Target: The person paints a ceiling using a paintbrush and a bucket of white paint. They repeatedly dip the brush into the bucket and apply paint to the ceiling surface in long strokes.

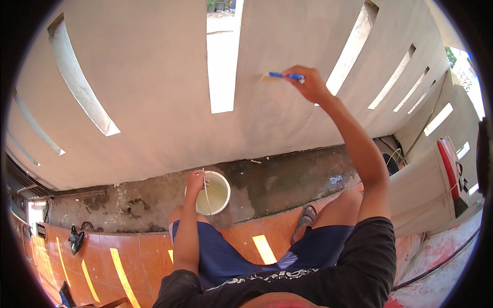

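My right hand (308,84) is raised in front of the pale wall (287,120), closed round a paintbrush (277,75) with a blue handle. The brush's pale bristles point left and are close to the wall; I cannot tell if they touch it. Low on the left, my left hand (196,181) is closed on the thin handle of a white bucket (227,197), at its far left rim. Pale, cloudy liquid (218,192) shows inside the bucket, and the thin handle crosses over its opening.
Tall narrow slots (222,72) cut through the wall. A damp, stained concrete strip (277,179) runs along its foot, with orange tiles (149,251) nearer me. A black plastic bag (76,239) lies on the left. A cloth-covered object (421,185) with red trim stands at the right.
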Tool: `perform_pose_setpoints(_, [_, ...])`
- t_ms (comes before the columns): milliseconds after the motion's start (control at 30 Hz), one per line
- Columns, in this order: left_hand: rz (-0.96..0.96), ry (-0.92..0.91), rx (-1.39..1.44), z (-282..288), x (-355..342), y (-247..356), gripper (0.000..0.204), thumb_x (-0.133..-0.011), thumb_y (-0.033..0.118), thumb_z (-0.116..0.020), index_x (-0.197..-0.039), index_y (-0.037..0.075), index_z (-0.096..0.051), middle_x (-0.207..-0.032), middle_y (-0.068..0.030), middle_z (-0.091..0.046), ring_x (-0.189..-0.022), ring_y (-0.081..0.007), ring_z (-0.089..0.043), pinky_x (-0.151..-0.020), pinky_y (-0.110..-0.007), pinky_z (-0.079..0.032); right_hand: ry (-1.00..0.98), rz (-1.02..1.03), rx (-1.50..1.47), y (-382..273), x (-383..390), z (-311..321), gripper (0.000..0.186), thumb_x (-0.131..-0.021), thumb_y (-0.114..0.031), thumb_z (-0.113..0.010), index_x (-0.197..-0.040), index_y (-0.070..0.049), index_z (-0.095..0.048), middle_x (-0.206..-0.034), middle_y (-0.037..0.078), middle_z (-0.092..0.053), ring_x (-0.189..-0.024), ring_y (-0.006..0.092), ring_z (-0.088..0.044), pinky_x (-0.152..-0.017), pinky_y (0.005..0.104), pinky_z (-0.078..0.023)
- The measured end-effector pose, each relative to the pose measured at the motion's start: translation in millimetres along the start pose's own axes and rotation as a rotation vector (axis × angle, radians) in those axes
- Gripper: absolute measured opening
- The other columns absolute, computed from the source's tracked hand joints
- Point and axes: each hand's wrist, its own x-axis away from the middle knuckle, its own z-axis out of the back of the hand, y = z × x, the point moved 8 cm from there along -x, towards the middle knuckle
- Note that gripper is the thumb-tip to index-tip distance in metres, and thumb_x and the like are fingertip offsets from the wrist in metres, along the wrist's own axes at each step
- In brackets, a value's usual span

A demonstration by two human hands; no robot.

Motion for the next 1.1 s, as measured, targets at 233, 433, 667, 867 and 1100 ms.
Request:
perform_pose_setpoints(233, [-0.002,-0.009,-0.001,0.1,-1.2,1.7,0.032,-0.100,0.026,-0.054,-0.118,-0.001,-0.060,-0.073,-0.0106,-0.069,-0.056,-0.0166,-0.067,-0.048,-0.029,-0.052,0.568,0.490,0.447,-73.1,-63.6,172.8,0.015,-0.089,0.002,-0.070,-0.104,-0.003,-0.072,-0.104,0.012,-0.073,-0.094,0.0234,-0.070,-0.082,0.0311,-0.055])
perform_pose_setpoints(433, [0.032,0.006,-0.021,0.1,-0.6,0.4,0.032,-0.100,0.026,-0.054,-0.117,0.000,-0.061,-0.073,-0.0101,-0.069,-0.056,-0.0165,-0.067,-0.049,-0.028,-0.052,0.457,0.556,0.549,-34.1,-19.8,107.4,0.025,-0.082,0.006,-0.074,-0.104,-0.005,-0.072,-0.107,0.012,-0.072,-0.096,0.0271,-0.069,-0.080,0.0329,-0.057])
perform_pose_setpoints(667, [0.031,-0.018,-0.001,1.3,1.2,-1.9,0.031,-0.099,0.027,-0.055,-0.113,0.000,-0.062,-0.072,-0.0093,-0.069,-0.056,-0.0167,-0.067,-0.050,-0.029,-0.053,-0.187,0.248,0.219,34.9,113.0,-47.2,0.029,-0.075,0.007,-0.072,-0.102,-0.006,-0.069,-0.113,0.010,-0.070,-0.100,0.0289,-0.067,-0.081,0.0374,-0.056])
perform_pose_setpoints(867, [0.034,-0.004,0.007,1.7,-0.3,-1.4,0.030,-0.099,0.026,-0.056,-0.111,0.000,-0.063,-0.071,-0.0092,-0.069,-0.056,-0.0163,-0.066,-0.050,-0.029,-0.053,-0.035,-0.152,0.067,64.3,38.3,42.8,0.012,-0.089,0.000,-0.071,-0.101,-0.001,-0.071,-0.104,0.011,-0.075,-0.093,0.0206,-0.070,-0.082,0.0333,-0.055])
perform_pose_setpoints(1100, [0.053,-0.001,0.005,1.0,-6.3,-7.2,0.029,-0.099,0.026,-0.056,-0.111,0.000,-0.063,-0.071,-0.0090,-0.068,-0.056,-0.0161,-0.066,-0.050,-0.029,-0.053,0.605,0.428,0.458,-25.5,-42.2,220.4,0.015,-0.089,-0.002,-0.072,-0.104,-0.002,-0.073,-0.105,0.011,-0.074,-0.096,0.0200,-0.071,-0.083,0.0290,-0.055])
